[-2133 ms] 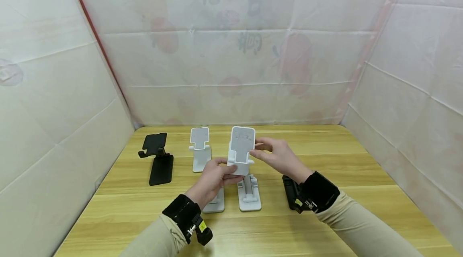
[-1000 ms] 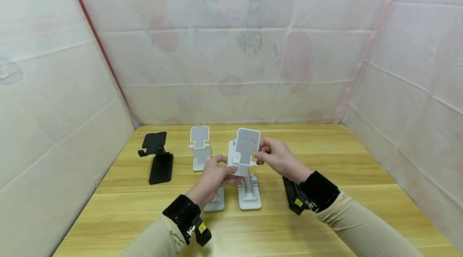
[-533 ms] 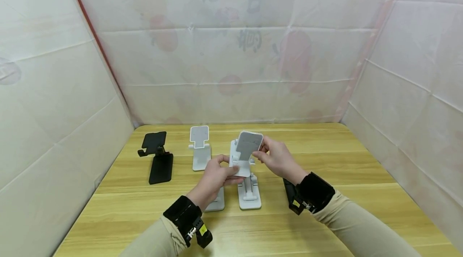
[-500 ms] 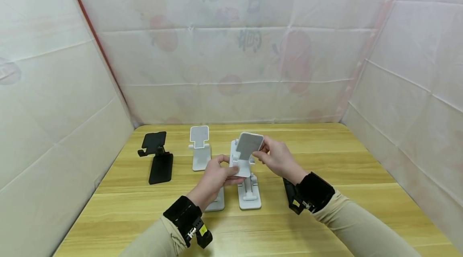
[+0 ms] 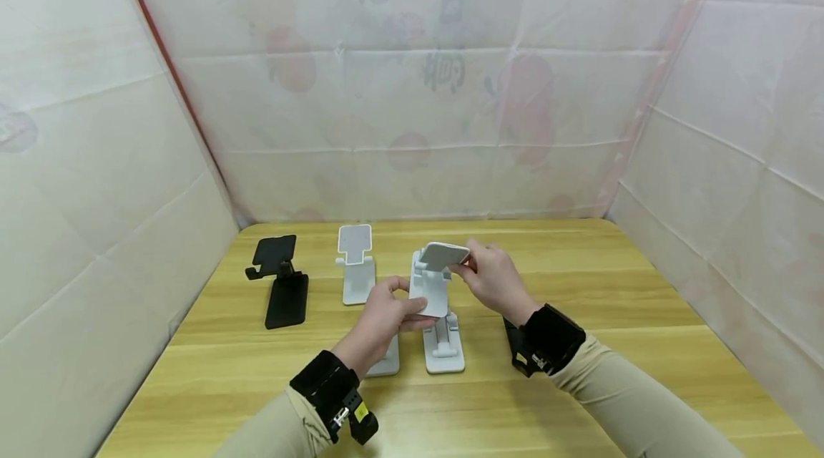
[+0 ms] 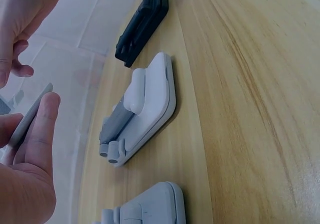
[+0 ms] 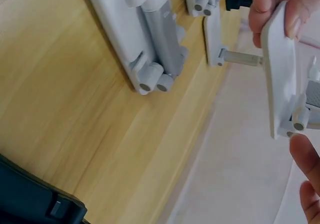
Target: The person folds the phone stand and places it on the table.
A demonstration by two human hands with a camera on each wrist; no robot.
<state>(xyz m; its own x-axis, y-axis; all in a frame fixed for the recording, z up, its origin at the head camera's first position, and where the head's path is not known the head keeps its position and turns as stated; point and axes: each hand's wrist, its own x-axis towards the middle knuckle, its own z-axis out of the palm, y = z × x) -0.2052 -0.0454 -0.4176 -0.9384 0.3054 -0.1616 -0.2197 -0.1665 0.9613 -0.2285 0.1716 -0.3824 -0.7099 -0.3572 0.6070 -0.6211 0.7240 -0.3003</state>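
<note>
White sheets hang all around a wooden counter point(image 5: 579, 279). From the head view, both hands hold a white phone stand point(image 5: 433, 285) up in the air over the middle. The left hand point(image 5: 385, 315) pinches its flat base. The right hand point(image 5: 492, 278) pinches the top plate, which is tipped forward. At 10 o'clock stands a black stand point(image 5: 281, 283), and next to it an open white stand point(image 5: 356, 265). A folded white stand point(image 5: 443, 343) lies right under the hands.

From the left wrist, a thumb presses the thin base edge. A folded black stand point(image 6: 143, 27) lies at 12 o'clock.

From the right wrist, fingers point(image 7: 280, 4) grip the plate's top edge.

The stand looks light, hard and smooth, so it could slip. Hold it by the edges, away from the hinge.
</note>
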